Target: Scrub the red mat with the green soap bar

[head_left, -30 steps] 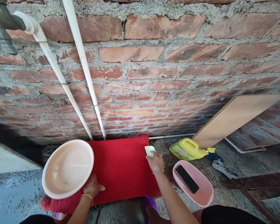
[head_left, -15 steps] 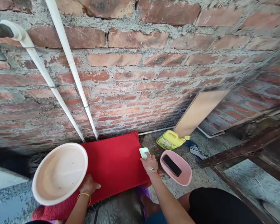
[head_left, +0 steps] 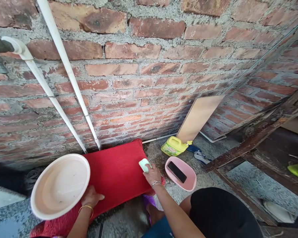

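Note:
A large red cloth [head_left: 116, 168] lies spread flat below the brick wall, its left end bunched up under a pale round basin [head_left: 62, 185]. My left hand [head_left: 90, 197], with a gold bangle at its wrist, rests on the cloth beside the basin's rim. Its thumb is stretched out to the right; the other fingers are largely hidden. Over the right end of the cloth, my right hand [head_left: 152, 174] grips a pale green bar of soap [head_left: 144, 164]. The soap is at or just above the cloth; I cannot tell whether they touch.
To the right, a pink tub [head_left: 190, 183] on the floor holds a flat black rectangular thing [head_left: 176, 172]. Behind it stand a yellow jug [head_left: 174, 146] and a leaning board [head_left: 200, 115]. White pipes [head_left: 73, 86] run down the wall. A wooden frame [head_left: 240, 153] is at far right.
The view has swung somewhat to the right, so everything appears shifted left. My right hand still holds the soap near the cloth's right end; my left hand stays beside the basin.

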Available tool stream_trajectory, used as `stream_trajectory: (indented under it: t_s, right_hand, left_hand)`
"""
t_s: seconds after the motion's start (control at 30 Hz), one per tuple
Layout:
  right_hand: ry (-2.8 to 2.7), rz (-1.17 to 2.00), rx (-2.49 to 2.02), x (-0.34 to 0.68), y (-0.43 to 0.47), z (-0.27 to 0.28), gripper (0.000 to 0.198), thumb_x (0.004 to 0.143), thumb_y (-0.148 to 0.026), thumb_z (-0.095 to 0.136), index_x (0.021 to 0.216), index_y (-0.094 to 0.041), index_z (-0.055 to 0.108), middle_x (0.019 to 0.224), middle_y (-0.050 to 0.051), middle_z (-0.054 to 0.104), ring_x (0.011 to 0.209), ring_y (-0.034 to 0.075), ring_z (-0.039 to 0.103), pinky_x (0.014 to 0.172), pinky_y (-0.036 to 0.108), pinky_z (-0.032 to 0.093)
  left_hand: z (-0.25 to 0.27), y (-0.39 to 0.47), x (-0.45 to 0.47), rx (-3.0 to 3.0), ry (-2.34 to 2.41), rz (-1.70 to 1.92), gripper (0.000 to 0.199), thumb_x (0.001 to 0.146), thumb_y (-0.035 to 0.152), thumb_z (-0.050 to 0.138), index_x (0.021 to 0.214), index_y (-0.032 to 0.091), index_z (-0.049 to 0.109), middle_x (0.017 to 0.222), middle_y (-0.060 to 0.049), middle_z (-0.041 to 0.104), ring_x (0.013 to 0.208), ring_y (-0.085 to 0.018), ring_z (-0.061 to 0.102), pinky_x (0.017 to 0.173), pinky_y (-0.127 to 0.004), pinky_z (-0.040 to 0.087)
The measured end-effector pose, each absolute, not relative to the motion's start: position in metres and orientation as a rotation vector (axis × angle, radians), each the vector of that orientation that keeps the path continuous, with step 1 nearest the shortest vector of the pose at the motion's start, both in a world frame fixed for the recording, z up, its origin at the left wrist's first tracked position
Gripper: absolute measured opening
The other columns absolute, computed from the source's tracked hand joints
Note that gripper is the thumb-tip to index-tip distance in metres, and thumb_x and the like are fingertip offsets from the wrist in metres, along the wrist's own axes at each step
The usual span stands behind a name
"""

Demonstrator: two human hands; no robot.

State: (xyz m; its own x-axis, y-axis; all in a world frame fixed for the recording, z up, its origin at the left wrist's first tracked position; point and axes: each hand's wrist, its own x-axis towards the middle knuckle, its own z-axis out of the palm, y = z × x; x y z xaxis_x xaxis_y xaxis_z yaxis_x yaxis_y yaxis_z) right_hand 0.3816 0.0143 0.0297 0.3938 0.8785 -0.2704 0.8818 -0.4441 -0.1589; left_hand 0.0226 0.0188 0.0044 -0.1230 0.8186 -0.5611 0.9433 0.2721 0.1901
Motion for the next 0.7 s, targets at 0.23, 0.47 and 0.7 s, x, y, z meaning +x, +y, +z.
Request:
stream_trajectory:
  t_s: [0.23,0.47,0.7]
  right_hand:
    - [1.506,-0.466,2.724,0.396,-0.008,0.033,0.048,0.078,-0.03,0.064,0.125,-0.028,0.059,0.12,0.009,0.056,0.108,0.026,0.058,0.093,0.036,0.042]
    - [1.63,-0.634,2.58,0.39,-0.011,0.027,0.056,0.07,-0.023,0.065,0.125,-0.031,0.058,0.122,0.005,0.055,0.105,0.021,0.059,0.093,0.03,0.04]
    - [1.164,-0.761,3.064,0.446,-0.008,0.034,0.037,0.074,-0.032,0.059,0.108,-0.019,0.065,0.101,0.012,0.067,0.088,0.024,0.066,0.074,0.032,0.048]
  left_hand:
    - [0.009,0.02,0.024,1.522,1.964,-0.29,0.051,0.057,0.042,0.074,0.095,0.011,0.062,0.11,-0.023,0.068,0.105,-0.035,0.064,0.085,-0.039,0.049]
    - [0.006,0.019,0.022,1.523,1.984,-0.252,0.052,0.056,0.043,0.076,0.095,0.012,0.062,0.109,-0.022,0.069,0.104,-0.035,0.064,0.083,-0.039,0.049]
    - [0.013,0.02,0.025,1.5,1.979,-0.313,0.055,0.057,0.042,0.076,0.099,0.011,0.061,0.111,-0.021,0.068,0.106,-0.033,0.064,0.082,-0.036,0.05]
